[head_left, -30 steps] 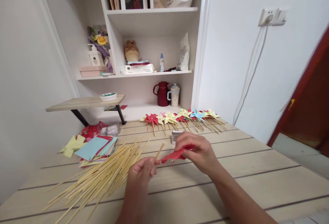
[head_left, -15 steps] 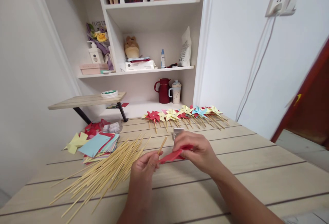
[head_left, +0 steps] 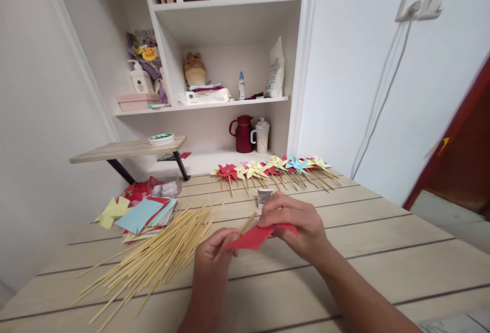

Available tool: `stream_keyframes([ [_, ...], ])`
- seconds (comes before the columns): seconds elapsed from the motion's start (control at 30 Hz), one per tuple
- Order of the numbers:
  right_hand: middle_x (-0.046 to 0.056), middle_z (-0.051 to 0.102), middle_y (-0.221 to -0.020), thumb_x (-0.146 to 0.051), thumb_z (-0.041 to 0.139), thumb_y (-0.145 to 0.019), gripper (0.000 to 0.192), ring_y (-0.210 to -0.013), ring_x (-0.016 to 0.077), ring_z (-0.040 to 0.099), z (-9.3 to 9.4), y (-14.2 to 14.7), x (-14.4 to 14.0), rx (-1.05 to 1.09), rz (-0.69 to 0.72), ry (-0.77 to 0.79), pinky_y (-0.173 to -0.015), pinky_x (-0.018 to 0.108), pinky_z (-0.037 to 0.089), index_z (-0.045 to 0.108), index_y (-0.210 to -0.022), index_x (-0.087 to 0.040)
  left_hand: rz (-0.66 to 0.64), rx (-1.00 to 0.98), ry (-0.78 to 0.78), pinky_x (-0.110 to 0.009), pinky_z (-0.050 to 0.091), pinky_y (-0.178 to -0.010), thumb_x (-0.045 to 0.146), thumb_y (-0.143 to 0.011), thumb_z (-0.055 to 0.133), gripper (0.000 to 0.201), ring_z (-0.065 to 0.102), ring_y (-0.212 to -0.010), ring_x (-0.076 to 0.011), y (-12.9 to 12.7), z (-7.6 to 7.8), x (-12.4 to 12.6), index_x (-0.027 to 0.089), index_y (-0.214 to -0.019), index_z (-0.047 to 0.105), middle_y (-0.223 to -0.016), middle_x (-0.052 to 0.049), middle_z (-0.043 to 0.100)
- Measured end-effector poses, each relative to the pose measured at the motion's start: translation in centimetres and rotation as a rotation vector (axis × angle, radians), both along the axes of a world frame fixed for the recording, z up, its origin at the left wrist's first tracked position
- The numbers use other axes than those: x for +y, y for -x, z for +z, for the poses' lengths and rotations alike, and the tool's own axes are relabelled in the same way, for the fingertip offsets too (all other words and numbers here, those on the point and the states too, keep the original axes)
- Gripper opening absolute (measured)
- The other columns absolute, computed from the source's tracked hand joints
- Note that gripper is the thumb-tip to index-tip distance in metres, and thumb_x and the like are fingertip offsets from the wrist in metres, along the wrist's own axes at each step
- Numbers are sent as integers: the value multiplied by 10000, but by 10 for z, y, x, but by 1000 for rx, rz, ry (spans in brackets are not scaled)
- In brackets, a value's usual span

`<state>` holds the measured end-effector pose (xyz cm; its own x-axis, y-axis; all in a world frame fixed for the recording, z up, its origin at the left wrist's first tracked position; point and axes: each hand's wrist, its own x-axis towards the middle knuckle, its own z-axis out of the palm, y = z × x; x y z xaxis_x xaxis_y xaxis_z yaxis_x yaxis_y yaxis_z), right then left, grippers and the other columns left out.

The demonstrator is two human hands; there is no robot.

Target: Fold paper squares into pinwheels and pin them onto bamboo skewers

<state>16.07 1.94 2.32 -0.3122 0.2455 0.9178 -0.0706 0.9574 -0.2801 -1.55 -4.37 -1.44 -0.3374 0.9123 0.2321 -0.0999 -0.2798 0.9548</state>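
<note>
In front of me, my right hand is closed on a folded red paper pinwheel, thumb below and fingers above. The paper's left point reaches the fingertips of my left hand. That hand is pinched round a thin wooden stick, whose upper end slants out behind the red paper. Whether stick and paper are joined is hidden by the fingers. Just beyond my right fingers stands a small open box. A loose pile of wooden sticks lies left of my left hand.
Finished pinwheels on sticks lie in a row along the table's back. Stacked coloured paper squares, a yellow folded paper and a clear container are at the left, near a raised wooden stand.
The red pinwheel has turned so that more of its flat face shows. The stick in my left hand has tipped lower and to the right.
</note>
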Motion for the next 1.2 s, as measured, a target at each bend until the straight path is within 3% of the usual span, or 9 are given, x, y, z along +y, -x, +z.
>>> stream_keyframes([
  [0.23,62,704,-838,-68,688,-855,172,-760,175,633,0,0,1,13,18,-31,-692,341,494,747,-960,-190,43,107,-105,-250,402,-582,271,-717,654,153,487,-561,-136,-4,8,-6,194,-702,786,-566,13,541],
  [0.43,54,708,-810,-224,656,-920,107,-699,167,632,1,1,0,4,-2,-46,-660,339,495,761,-942,-224,75,104,-75,-245,398,-561,285,-717,674,140,502,-564,-138,-6,8,-7,191,-686,773,-597,7,577],
  [1.2,60,719,-792,-225,667,-909,104,-704,173,643,-1,2,-1,-15,-10,-2,-653,327,526,767,-938,-229,67,172,-133,-241,407,-573,244,-750,622,163,522,-593,-150,-3,3,-8,199,-706,773,-612,-2,599],
])
